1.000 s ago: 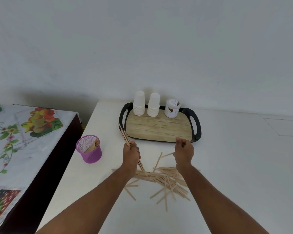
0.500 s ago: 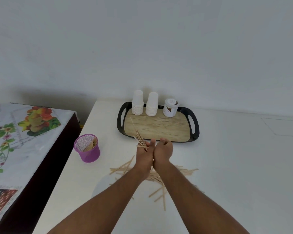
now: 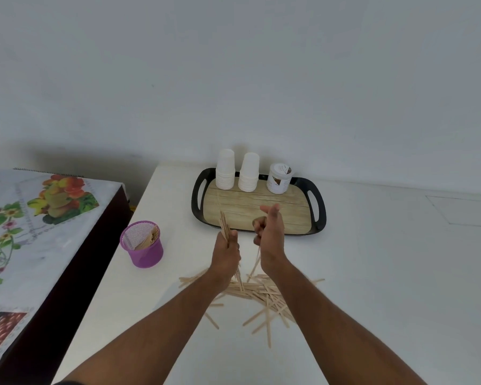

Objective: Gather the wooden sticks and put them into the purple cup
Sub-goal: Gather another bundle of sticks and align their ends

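Note:
My left hand (image 3: 226, 252) is closed around a bundle of wooden sticks (image 3: 224, 226) that stands upright out of the fist, above the white table. My right hand (image 3: 270, 234) is just to its right, fingers loosely curled with the thumb up; nothing shows clearly in it. A loose pile of wooden sticks (image 3: 258, 293) lies scattered on the table under and behind both wrists. The purple mesh cup (image 3: 142, 245) stands to the left of my left hand and holds several sticks.
A black tray (image 3: 318, 215) with a wood-look floor sits behind the hands, carrying two stacks of white paper cups (image 3: 225, 169) and a small white jar (image 3: 279, 179). A lower table with a flowered cloth (image 3: 25, 218) adjoins on the left, across a dark gap.
The two hands had come together over the pile, and now the right hand has drawn apart to the right. The left hand keeps its stick bundle, now held more upright.

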Motion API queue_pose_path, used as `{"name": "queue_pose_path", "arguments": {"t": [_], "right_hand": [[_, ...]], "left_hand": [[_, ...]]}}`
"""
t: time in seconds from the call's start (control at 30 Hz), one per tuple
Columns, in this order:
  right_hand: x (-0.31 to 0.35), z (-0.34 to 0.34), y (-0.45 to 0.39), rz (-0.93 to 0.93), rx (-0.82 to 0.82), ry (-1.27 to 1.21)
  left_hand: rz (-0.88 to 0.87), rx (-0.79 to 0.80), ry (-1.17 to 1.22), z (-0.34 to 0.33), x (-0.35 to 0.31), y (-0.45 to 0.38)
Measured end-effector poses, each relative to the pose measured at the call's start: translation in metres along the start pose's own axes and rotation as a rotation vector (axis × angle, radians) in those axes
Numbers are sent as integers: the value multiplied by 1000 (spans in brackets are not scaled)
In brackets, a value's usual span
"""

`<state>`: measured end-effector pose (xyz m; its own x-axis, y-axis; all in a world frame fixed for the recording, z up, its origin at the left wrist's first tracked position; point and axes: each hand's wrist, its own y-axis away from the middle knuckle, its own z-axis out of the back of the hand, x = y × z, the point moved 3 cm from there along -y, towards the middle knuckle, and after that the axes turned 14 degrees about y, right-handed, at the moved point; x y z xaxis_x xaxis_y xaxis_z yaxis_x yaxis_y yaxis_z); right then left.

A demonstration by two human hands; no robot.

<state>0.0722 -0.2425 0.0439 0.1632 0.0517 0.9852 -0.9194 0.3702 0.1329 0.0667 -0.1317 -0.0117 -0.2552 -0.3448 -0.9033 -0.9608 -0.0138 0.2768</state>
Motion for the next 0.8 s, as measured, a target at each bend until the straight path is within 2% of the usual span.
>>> {"name": "queue_pose_path", "arguments": {"t": [0.17,0.33,0.47,0.57,0.67,0.8], "right_hand": [[13,-13,-4,50,86,-193],[8,-13,-5,-41,140,-362],[7,-13,-3,-20,159,-409],[9,-8,-2,-9,149,-382],[0,6,-5,-42,49,-230],[-43,22,5,-275,12,-168]], "left_hand": [[-63,158,-45,-17,-1,13],[-70,231,-68,-19,-8,20],[-51,264,-46,-18,-8,20],[-55,244,-42,-15,-10,16],[-76,151,-29,-11,-16,13],[-190,125,64,-21,-37,13]]}}
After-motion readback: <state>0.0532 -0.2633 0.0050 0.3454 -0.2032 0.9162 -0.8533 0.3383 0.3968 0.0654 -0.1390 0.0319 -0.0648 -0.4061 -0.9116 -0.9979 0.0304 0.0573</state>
